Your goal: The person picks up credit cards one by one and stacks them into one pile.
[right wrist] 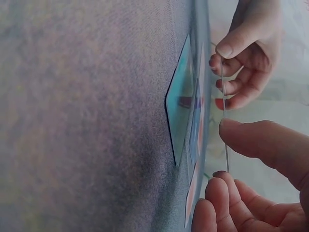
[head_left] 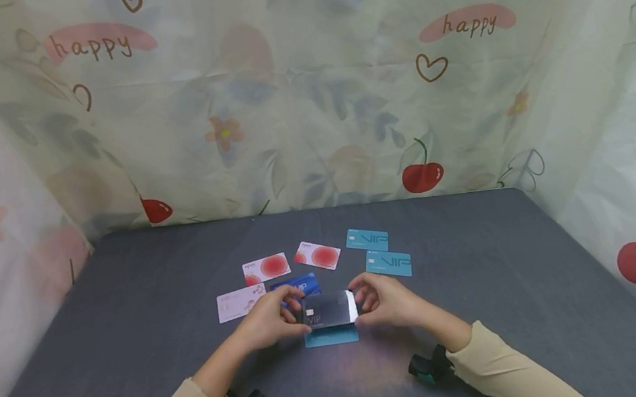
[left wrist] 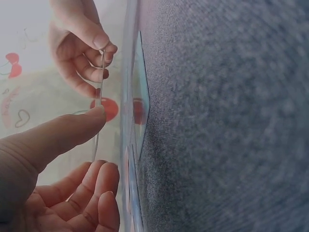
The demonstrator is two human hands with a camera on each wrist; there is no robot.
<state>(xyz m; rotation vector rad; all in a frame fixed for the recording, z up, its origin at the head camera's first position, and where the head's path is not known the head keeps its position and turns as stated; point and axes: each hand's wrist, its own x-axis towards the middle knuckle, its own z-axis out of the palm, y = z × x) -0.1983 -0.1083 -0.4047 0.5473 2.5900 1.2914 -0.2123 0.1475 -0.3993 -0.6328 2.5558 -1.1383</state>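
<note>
In the head view my left hand (head_left: 267,317) pinches the left end of a dark VIP card (head_left: 328,310), and my right hand (head_left: 390,300) pinches its right end. Both wrist views show this card edge-on as a thin line, raised off the table between thumbs and fingertips. Below it a teal card (head_left: 331,337) lies flat on the table, its upper part hidden by the dark card in the head view. A blue VIP card (head_left: 304,283) lies just behind, partly covered by my left fingers. A pale pink card (head_left: 240,302) sits beside my left hand.
Two cards with red circles (head_left: 267,269) (head_left: 318,255) lie farther back on the dark grey table (head_left: 157,316). To their right are two teal VIP cards (head_left: 367,239) (head_left: 388,263), close together. A cherry-print curtain (head_left: 303,92) hangs behind and along both sides.
</note>
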